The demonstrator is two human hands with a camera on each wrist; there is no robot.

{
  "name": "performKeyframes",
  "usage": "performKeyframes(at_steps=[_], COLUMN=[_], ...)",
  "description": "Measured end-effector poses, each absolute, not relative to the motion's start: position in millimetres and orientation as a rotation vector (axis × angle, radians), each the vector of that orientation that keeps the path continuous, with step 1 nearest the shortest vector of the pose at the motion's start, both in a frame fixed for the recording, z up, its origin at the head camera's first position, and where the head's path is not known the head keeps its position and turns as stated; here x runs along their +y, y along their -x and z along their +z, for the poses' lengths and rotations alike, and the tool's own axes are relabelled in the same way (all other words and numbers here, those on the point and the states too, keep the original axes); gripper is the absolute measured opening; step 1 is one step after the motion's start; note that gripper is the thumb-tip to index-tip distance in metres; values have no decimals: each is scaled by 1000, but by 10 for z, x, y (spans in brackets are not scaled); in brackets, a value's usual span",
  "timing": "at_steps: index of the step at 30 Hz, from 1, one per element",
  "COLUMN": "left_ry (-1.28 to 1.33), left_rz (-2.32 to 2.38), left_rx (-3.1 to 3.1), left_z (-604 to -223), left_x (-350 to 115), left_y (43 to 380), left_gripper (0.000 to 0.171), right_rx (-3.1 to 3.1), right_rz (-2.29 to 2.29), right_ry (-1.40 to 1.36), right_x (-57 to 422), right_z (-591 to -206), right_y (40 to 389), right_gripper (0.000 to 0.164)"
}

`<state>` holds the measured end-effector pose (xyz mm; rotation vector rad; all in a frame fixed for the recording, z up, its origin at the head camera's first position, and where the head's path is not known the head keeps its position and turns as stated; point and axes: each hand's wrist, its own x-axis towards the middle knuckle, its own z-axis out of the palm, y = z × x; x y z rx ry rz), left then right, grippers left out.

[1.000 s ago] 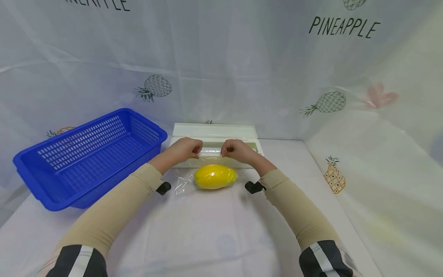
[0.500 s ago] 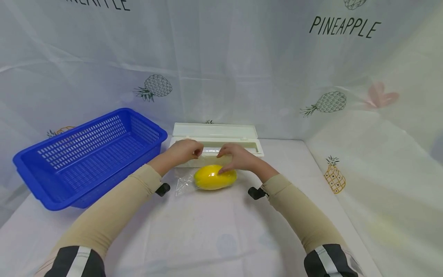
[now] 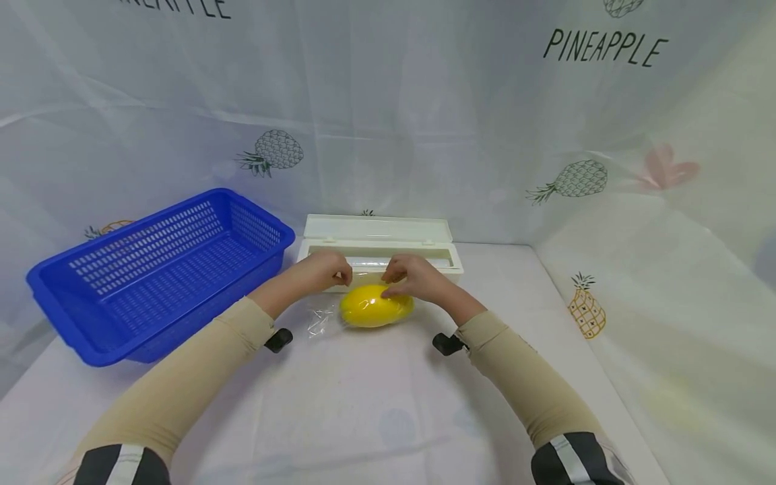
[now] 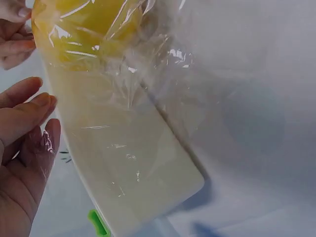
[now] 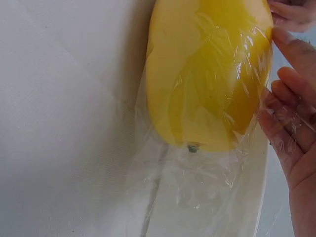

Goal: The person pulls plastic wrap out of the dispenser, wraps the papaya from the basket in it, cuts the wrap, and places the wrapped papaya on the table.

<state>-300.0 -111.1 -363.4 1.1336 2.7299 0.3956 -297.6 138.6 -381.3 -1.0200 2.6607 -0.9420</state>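
A glossy yellow melon [image 3: 371, 307] lies under clear cling film [image 5: 197, 185] in front of a long white cling film dispenser [image 3: 453, 264], its lid raised. My left hand [image 3: 321, 271] is at the dispenser's front edge, thumb and fingers pinching the film just left of the melon. In the left wrist view a wrinkled bit of film clings to that hand. My right hand [image 3: 418, 277] curls its fingers into the film at the same edge. Its thumb rests against the melon's upper side through the film, and film stretches over the other fingers in the right wrist view.
A blue perforated basket [image 3: 151, 350] stands at the left, its near right side beside my left forearm. Behind the dispenser hangs a white cloth [image 3: 400, 101] with pineapple prints. A small green piece [image 4: 98, 224] sticks out at the dispenser's edge.
My right hand let go of the film at the dispenser, spread its fingers down to the melon, then curled them in again. My left hand moved slightly down and left.
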Motion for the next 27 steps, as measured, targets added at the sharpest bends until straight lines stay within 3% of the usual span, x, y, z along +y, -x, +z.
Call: performKeyframes(at_steps=[12, 17, 23, 27], left_ry=[-1121, -954, -695, -640], left_rz=[370, 554, 772, 797], left_rx=[2890, 2915, 2857, 2875], left_z=[-3668, -3715, -3747, -3763], left_x=[-1068, -1049, -1003, -998], left_y=[2680, 2583, 2512, 2487], left_gripper=[15, 15, 27, 21], right_rx=[2677, 2669, 2688, 2689], right_rz=[-989, -1015, -1000, -984], right_ry=[1003, 989, 970, 957], right_x=[1376, 1381, 1377, 1362], right_z=[-3844, -3853, -3840, -3841], right_y=[2952, 2944, 2933, 2932], right_gripper=[28, 29, 28, 28])
